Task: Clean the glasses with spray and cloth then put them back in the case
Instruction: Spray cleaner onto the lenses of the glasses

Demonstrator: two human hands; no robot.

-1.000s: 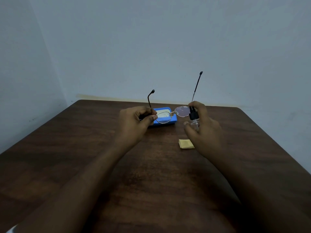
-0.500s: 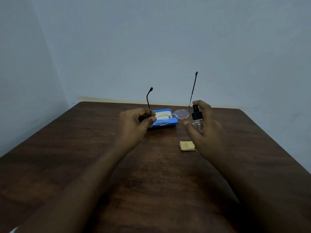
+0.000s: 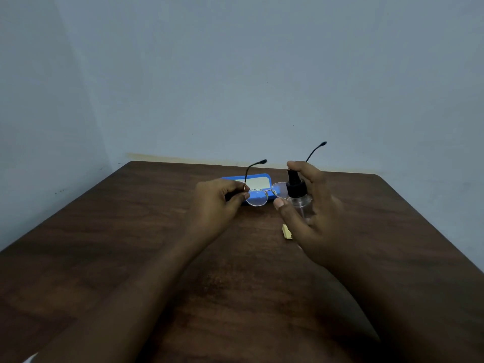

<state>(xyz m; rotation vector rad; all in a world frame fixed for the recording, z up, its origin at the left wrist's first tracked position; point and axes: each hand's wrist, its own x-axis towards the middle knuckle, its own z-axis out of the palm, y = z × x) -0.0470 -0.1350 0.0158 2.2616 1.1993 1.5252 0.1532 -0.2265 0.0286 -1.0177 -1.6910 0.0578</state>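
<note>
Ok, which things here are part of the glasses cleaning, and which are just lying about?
In the job: glasses, in the left hand; spray bottle, in the right hand; cloth, on the table; case, on the table behind the glasses.
Lying about: nothing loose that shows; only the table itself and the wall.

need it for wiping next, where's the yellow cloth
In the head view the yellow cloth lies on the table, right of centre, partly hidden behind the right hand.

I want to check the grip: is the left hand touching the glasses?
Touching. The head view shows the left hand pinching the glasses at the frame's corner, beside one lens.
</note>
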